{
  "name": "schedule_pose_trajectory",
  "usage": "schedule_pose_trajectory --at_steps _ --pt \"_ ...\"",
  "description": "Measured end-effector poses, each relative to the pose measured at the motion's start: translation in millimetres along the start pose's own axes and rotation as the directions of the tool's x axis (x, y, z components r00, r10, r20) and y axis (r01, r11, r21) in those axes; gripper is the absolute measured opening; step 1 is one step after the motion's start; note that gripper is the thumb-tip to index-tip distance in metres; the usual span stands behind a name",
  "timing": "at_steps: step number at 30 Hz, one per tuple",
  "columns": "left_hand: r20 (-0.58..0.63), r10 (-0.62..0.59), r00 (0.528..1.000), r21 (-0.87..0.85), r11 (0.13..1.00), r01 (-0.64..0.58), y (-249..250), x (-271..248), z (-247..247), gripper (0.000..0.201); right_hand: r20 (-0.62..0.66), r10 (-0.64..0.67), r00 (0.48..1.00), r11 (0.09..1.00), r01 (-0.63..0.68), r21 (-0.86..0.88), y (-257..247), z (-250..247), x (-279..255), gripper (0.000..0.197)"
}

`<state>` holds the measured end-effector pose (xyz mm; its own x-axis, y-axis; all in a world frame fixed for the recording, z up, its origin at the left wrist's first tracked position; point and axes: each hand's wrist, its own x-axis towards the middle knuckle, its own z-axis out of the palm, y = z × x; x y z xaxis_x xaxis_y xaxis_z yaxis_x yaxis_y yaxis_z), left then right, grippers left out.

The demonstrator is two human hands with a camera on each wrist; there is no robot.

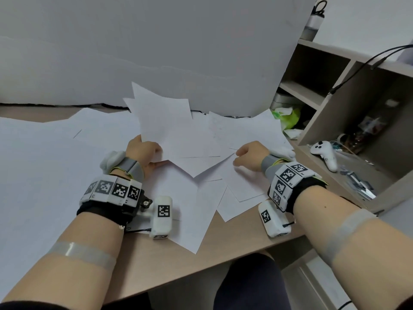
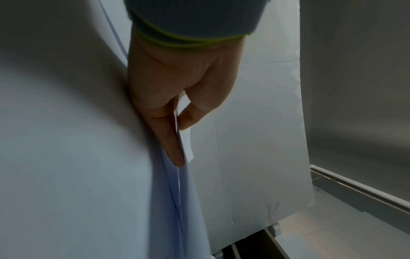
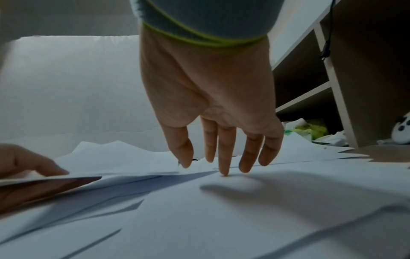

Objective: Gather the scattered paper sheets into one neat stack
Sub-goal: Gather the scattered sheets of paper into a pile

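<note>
Left hand: the left hand pinches a lifted bundle of plain white paper sheets at its near-left corner, thumb on top and fingers underneath; the bundle tilts up toward the back edge of the desk.
Left wrist view: only here does the pinch show from the side, the thumb bent against the sheet edges and a straight finger lying along them; several sheet edges fan out below the hand.
Right hand: the right hand hovers low over the loose white paper sheets lying flat near the middle of the light wooden desk. It holds nothing.
Right wrist view: the fingers hang straight and slightly spread, one fingertip touching a sheet; the head view hides this behind the knuckles. The other hand shows at the left with the raised bundle.
Papers: loose sheets overlap at many angles from the left edge to the right edge of the desk, some overhanging the front edge.
Right of the desk: an open beige shelf unit carries a white game controller; a crumpled green and white plastic bag sits at the desk's back-right corner.
Background: a grey wall panel stands behind the back edge.
</note>
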<state>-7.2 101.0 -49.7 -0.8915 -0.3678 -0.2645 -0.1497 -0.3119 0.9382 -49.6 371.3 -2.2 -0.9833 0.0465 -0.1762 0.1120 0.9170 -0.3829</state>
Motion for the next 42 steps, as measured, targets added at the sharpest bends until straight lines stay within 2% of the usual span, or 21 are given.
schedule_pose_trajectory --at_steps 3,6,8,10,13,19,23,26,27,31,36,40,42 --pt "0.02 -0.023 1.0 -0.048 0.999 0.024 -2.0 -1.7 1.7 0.034 -0.047 0.109 0.993 0.992 -0.112 -0.051 12.7 -14.1 5.4 0.048" --pt "0.03 -0.024 0.999 -0.07 0.997 0.026 -0.1 -6.7 3.4 0.033 -0.032 0.239 0.971 0.968 -0.24 -0.072 35.2 -32.0 7.7 0.062" --pt "0.037 -0.03 0.999 -0.075 0.997 0.033 1.7 -7.7 5.5 0.033 0.014 0.263 0.965 0.955 -0.258 -0.146 46.7 -38.2 7.2 0.068" --pt "0.04 -0.032 0.999 -0.077 0.996 0.035 3.1 -14.2 7.2 0.034 0.086 0.265 0.96 0.952 -0.246 -0.183 51.6 -34.0 5.4 0.083" --pt "0.037 -0.045 0.998 -0.077 0.996 0.048 3.7 -17.9 7.0 0.034 0.168 0.219 0.961 0.964 -0.186 -0.192 43.4 -17.6 5.2 0.098" --pt "0.075 -0.05 0.996 -0.131 0.99 0.059 5.5 -18.8 1.8 0.04 0.157 0.084 0.984 0.949 -0.031 -0.315 13.4 0.4 4.0 0.092" --pt "0.068 -0.057 0.996 -0.139 0.988 0.066 4.0 -18.7 1.5 0.042 0.053 0.174 0.983 0.936 -0.149 -0.319 19.6 -13.9 0.6 0.073" --pt "0.083 -0.065 0.994 -0.131 0.988 0.075 3.0 -20.9 4.5 0.042 0.037 0.297 0.954 0.907 -0.27 -0.323 32.5 -16.5 3.8 0.107" --pt "0.088 -0.068 0.994 -0.131 0.988 0.079 2.2 -20.6 5.2 0.042 0.043 0.305 0.951 0.904 -0.275 -0.326 32.1 -16.1 3.8 0.113" --pt "0.093 -0.074 0.993 -0.129 0.988 0.085 -0.1 -19.1 5.5 0.041 0.067 0.325 0.943 0.894 -0.283 -0.348 20.7 -17.4 -1.9 0.106" --pt "0.092 -0.073 0.993 -0.134 0.987 0.085 -0.7 -17.2 4.1 0.037 0.134 0.354 0.926 0.897 -0.295 -0.33 20.3 -14.6 5.0 0.11" --pt "0.091 -0.076 0.993 -0.146 0.985 0.089 -1.1 -17.0 4.0 0.035 0.078 0.34 0.937 0.891 -0.295 -0.344 25.8 -17.8 6.6 0.106" --pt "0.091 -0.074 0.993 -0.148 0.985 0.087 -1.3 -18.1 3.9 0.034 0.091 0.348 0.933 0.897 -0.303 -0.322 31.5 -21.2 8.8 0.102"
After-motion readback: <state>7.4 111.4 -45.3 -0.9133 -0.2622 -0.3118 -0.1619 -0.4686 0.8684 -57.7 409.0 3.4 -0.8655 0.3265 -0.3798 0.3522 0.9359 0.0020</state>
